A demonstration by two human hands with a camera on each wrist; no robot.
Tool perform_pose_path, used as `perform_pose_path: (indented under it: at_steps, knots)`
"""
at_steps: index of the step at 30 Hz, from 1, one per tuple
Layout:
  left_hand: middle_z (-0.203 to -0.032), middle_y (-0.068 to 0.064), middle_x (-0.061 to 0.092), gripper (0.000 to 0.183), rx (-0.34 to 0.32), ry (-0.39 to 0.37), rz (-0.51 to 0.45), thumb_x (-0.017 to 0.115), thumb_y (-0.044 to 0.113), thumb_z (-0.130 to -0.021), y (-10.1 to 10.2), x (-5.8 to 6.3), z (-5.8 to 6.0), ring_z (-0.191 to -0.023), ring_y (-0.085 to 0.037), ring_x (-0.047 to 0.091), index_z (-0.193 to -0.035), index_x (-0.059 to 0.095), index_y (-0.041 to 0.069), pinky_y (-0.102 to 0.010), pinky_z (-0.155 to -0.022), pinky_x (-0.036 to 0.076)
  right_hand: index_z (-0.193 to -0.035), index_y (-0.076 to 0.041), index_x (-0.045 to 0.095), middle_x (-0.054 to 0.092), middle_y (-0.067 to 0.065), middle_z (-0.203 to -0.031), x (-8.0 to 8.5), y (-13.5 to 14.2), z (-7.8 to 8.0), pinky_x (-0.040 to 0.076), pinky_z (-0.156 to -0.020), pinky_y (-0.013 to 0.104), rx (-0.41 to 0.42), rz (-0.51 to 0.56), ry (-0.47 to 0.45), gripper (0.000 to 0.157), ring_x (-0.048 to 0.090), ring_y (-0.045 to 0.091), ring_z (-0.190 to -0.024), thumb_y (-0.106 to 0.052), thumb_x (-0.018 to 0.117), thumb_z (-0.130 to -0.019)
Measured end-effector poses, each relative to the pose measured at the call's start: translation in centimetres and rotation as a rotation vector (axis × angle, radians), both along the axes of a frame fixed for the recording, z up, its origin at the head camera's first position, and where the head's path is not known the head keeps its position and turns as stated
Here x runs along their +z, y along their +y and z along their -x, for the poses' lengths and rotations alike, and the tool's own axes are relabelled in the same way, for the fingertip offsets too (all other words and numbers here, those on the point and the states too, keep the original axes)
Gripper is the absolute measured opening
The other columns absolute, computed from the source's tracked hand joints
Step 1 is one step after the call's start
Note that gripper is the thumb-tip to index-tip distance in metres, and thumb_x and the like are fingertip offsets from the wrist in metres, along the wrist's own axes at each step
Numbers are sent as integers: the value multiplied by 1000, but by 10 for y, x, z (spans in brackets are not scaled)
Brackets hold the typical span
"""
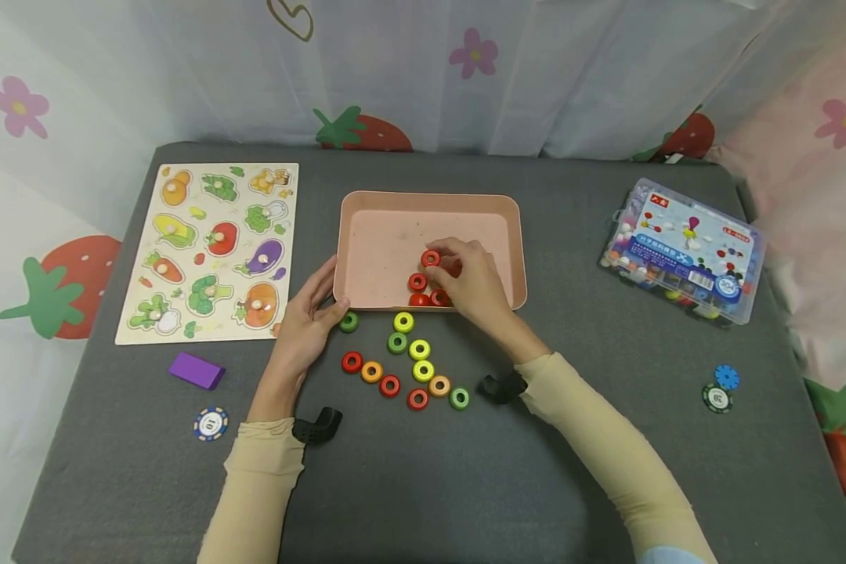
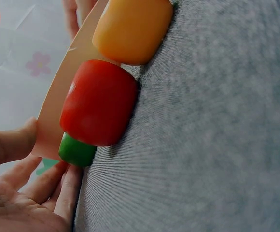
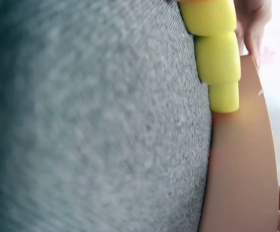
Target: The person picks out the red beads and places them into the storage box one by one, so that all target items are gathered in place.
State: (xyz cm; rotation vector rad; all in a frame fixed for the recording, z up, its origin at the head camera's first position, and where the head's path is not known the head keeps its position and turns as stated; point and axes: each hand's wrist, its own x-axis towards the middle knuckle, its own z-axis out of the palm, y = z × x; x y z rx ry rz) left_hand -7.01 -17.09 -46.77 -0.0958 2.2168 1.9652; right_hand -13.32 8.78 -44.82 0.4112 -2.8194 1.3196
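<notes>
A pink tray (image 1: 377, 235) lies at the middle of the table, with several red ring beads (image 1: 417, 282) inside near its front wall. My left hand (image 1: 306, 321) holds the tray's front left corner, thumb on the front side and fingers along the left side. Over the tray, my right hand (image 1: 468, 282) pinches a red ring bead (image 1: 430, 258) between thumb and fingertips. In front of the tray lie loose beads: red (image 1: 389, 385), orange (image 1: 439, 385), yellow (image 1: 419, 349) and green (image 1: 460, 398). The left wrist view shows a red bead (image 2: 99, 104) close up beside the tray.
A vegetable picture board (image 1: 207, 251) lies at the back left. Nearer on that side are a purple block (image 1: 196, 370) and a poker chip (image 1: 211, 424). To the right are a plastic case (image 1: 684, 251), a blue disc (image 1: 727, 377) and a dark chip (image 1: 717, 398).
</notes>
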Motion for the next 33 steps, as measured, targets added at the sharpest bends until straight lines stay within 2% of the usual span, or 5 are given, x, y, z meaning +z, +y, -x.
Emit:
perform_pose_path:
  at_steps: [4, 8, 16, 26, 33]
  knots:
    - [-159, 0, 40, 64, 2, 1, 0, 60, 11, -100, 0, 0, 0, -135, -28, 52, -157, 34, 27, -37, -107, 42, -129, -11, 68, 70, 6, -123, 0, -1, -2, 34, -99, 47, -8, -68, 25, 42, 53, 25, -110, -18, 77, -89]
    - [-158, -1, 40, 64, 11, 11, -2, 60, 11, -100, 0, 0, -1, -136, -26, 51, -157, 35, 26, -29, -105, 43, -131, -10, 66, 68, 8, -123, 7, -6, -10, 38, -95, 45, 51, -7, 67, 45, 52, 27, -108, -15, 78, -88]
    - [-160, -3, 39, 64, -5, 10, -65, 58, 10, -101, -1, 0, -1, -139, -27, 47, -158, 33, 24, -14, -93, 47, -128, -8, 61, 67, 9, -115, 19, -30, -48, 51, -90, 44, 366, 219, 3, 47, 63, 28, -103, -9, 79, -86]
    - [-159, -1, 40, 60, -11, 8, -97, 56, 12, -102, -2, -1, 0, -145, -17, 40, -156, 36, 25, -19, -104, 41, -135, -21, 64, 60, -7, -140, 5, -56, -79, 41, -100, 33, 628, -51, -93, 49, 51, 11, -116, -27, 78, -88]
    - [-159, -4, 39, 59, -7, 8, -102, 56, 12, -103, -3, 0, -1, -144, -20, 40, -157, 35, 22, -14, -99, 42, -132, -22, 67, 62, -4, -136, -3, -65, -84, 38, -96, 37, 632, -168, -31, 45, 51, 14, -117, -27, 78, -89]
